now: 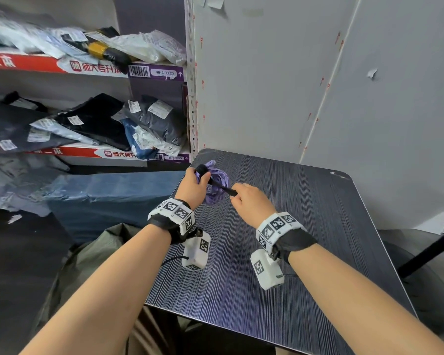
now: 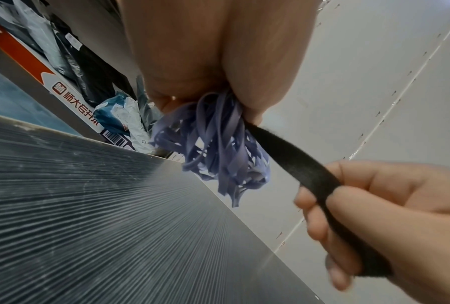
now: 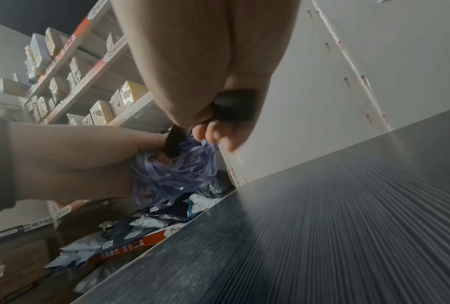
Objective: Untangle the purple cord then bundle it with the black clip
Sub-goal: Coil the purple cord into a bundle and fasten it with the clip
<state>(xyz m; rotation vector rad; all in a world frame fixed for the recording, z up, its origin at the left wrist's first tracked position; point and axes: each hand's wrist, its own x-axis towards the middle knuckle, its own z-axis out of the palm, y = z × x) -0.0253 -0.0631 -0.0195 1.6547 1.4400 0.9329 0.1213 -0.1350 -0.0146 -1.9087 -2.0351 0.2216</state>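
Note:
The purple cord (image 1: 217, 187) is gathered into a looped bundle (image 2: 218, 152) held above the far left corner of the dark ribbed table (image 1: 280, 252). My left hand (image 1: 194, 185) grips the bundle (image 3: 171, 174) around its middle. A black strap clip (image 2: 296, 164) is wound round the top of the bundle (image 1: 202, 170) and runs out to the right. My right hand (image 1: 249, 198) pinches the strap's free end (image 3: 231, 107) and holds it taut, a short way right of the bundle.
Shelves (image 1: 87, 70) piled with parcels and bags stand to the left. A grey partition wall (image 1: 292, 85) rises behind the table. A blue wrapped block (image 1: 108, 198) sits left of the table, below the shelves.

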